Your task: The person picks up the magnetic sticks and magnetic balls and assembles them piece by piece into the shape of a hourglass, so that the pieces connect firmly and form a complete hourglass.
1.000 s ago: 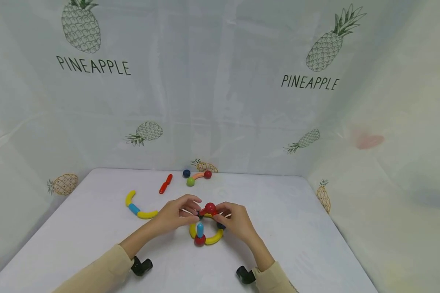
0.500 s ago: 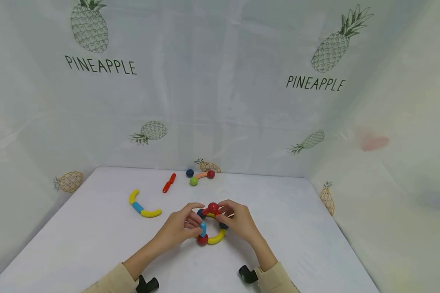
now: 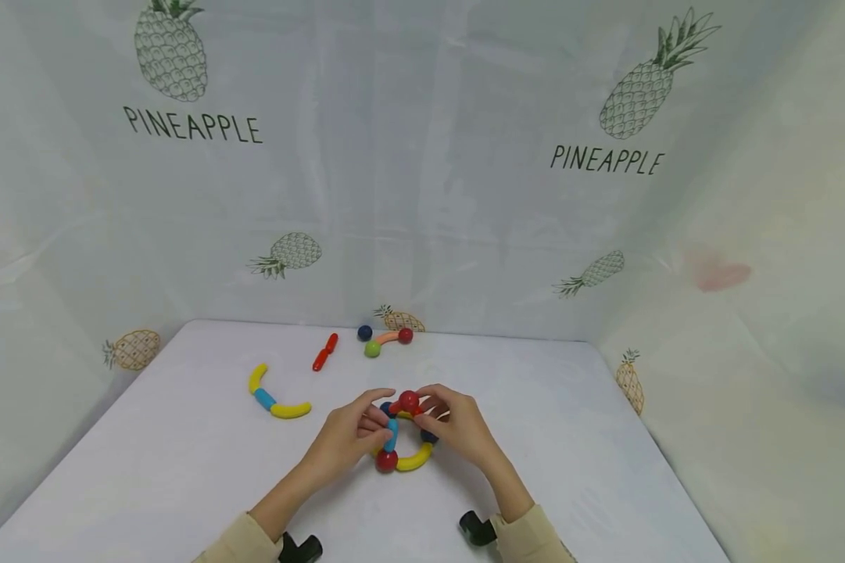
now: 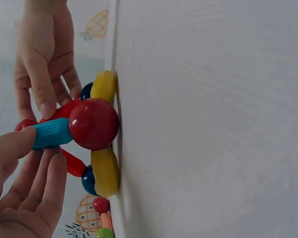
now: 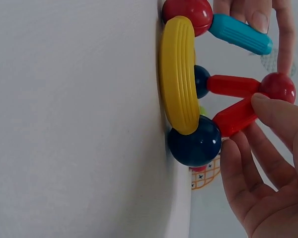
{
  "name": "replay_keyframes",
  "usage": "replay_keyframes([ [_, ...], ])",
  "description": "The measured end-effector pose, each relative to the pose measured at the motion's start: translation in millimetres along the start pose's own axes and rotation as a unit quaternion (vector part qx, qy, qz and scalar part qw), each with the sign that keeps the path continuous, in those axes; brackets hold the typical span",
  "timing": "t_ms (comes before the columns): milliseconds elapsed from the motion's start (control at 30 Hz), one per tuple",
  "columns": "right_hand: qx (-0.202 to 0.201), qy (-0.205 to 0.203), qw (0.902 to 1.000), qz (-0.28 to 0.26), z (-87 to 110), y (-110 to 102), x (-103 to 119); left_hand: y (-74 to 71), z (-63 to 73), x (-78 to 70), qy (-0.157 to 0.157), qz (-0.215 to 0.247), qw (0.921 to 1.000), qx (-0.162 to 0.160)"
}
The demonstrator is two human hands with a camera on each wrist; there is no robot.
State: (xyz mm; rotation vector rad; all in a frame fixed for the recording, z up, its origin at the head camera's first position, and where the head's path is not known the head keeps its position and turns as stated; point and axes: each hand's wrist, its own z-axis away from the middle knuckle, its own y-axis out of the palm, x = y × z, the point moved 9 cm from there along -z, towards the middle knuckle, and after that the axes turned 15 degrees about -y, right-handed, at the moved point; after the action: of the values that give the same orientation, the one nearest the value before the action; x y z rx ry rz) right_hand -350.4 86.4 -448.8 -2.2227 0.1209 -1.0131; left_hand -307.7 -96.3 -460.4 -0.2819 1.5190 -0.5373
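A magnetic ball-and-rod ring of yellow curved rods [image 5: 179, 74], a red ball [image 4: 94, 124] and dark blue balls [image 5: 194, 141] lies on the table. Two red rods [image 5: 236, 117] rise from the blue balls to meet at an upper red ball [image 3: 409, 402]. My left hand [image 3: 345, 426] pinches the light blue rod [image 4: 52, 133], which stands on the ring's near red ball and leans towards the upper one; a gap shows between its tip and that ball. Meanwhile my right hand [image 3: 457, 418] holds the nearer red rod, thumb close by the upper ball.
To the left lies a chain of two yellow curved rods and a blue piece [image 3: 264, 399]. Further back are red rods [image 3: 325, 352], a dark blue ball [image 3: 364, 333], and a peach curved rod [image 3: 388, 337] between a green ball [image 3: 372, 349] and a red one [image 3: 405, 335].
My left hand has come from the far-left blue ball and red rod to the light blue rod, which now tilts more towards the upper red ball. My right hand keeps its hold.
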Motion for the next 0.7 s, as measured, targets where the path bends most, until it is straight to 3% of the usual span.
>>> replay_keyframes([
  [300,0.011,-0.019,0.9997,-0.006,-1.6,1.9,3.8,-0.9,-3.4,-3.1,0.016,-0.010,0.9998,-0.008],
  [700,0.037,-0.011,0.9990,-0.024,-1.8,8.8,8.0,-1.3,-6.2,-1.1,0.015,-0.024,0.9996,-0.003],
])
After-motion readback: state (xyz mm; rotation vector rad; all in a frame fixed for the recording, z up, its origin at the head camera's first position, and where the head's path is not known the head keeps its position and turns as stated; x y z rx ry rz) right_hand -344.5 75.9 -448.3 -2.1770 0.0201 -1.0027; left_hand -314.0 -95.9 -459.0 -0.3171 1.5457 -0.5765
